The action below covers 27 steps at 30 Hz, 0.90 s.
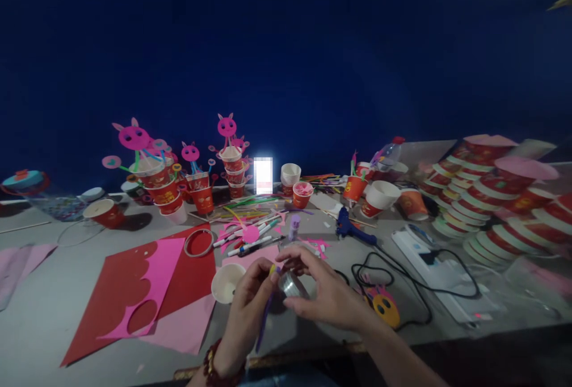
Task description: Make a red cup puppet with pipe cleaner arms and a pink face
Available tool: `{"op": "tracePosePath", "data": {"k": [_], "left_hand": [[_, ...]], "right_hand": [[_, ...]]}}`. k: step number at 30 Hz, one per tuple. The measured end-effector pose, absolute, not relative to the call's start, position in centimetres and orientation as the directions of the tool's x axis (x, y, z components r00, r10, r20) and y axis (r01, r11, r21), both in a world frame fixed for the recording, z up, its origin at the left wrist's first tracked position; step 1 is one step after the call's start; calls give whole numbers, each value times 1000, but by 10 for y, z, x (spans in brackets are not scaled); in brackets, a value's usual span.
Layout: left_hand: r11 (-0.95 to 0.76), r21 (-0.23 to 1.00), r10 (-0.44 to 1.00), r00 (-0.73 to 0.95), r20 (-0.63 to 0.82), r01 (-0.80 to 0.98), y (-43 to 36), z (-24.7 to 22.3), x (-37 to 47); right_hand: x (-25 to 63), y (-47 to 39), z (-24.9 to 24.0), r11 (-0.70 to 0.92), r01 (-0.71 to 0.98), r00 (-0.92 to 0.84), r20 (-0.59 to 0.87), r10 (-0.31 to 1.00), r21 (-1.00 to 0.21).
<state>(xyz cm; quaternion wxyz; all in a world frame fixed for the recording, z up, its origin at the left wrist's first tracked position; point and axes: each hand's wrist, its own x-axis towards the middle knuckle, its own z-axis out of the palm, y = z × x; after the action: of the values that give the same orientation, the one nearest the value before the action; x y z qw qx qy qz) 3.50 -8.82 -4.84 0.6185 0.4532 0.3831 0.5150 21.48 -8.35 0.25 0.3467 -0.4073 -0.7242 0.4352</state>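
Note:
My left hand point(250, 297) pinches a thin purple strip point(263, 324), which looks like a pipe cleaner and hangs down below the fingers. A small yellow piece point(273, 269) shows at the fingertips by the strip's upper end. Close beside it, my right hand point(324, 288) curls around a shiny, clear, round object point(291, 285) that looks like a roll of clear tape. Its far side is hidden by the fingers. Just left of my left hand stands an open paper cup point(227, 282).
Red and pink paper sheets point(98, 297) lie at left. Markers point(254, 244) and a purple glue stick point(294, 227) lie ahead. A blue glue gun point(353, 227) trails its cord toward a power strip point(447, 279). Decorated cups point(203, 199) stand behind; stacked cups point(482, 196) lean at right.

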Motion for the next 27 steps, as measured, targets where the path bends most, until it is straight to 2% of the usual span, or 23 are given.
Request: {"op": "tracePosePath", "data": {"k": [6, 8, 12, 15, 19, 22, 25, 27], "left_hand": [[-114, 968, 988, 79, 134, -223, -89, -53, 33], [-117, 970, 988, 75, 136, -211, -90, -51, 34], [86, 945, 988, 152, -39, -315, -91, -47, 37], [159, 917, 984, 136, -117, -366, -91, -44, 39], [169, 901, 984, 115, -133, -400, -91, -42, 40], [216, 881, 975, 137, -173, -422, -90, -44, 40], [253, 844, 965, 182, -188, -472, -89, -48, 42], [248, 828, 967, 182, -178, -502, -89, -50, 45]], "right_hand": [[223, -86, -15, 260, 166, -431, 167, 886, -951], [221, -88, -20, 231, 114, -420, 164, 893, -966], [216, -95, -32, 219, 55, -376, 183, 909, -974], [224, -102, -46, 245, 230, -307, 169, 937, -942], [256, -111, -74, 147, 605, -86, 120, 989, -782], [280, -114, -96, 98, 846, 8, 197, 980, -524], [291, -117, -112, 77, 946, -16, 192, 981, -314], [292, -117, -118, 66, 964, -23, 166, 986, -258]]}}
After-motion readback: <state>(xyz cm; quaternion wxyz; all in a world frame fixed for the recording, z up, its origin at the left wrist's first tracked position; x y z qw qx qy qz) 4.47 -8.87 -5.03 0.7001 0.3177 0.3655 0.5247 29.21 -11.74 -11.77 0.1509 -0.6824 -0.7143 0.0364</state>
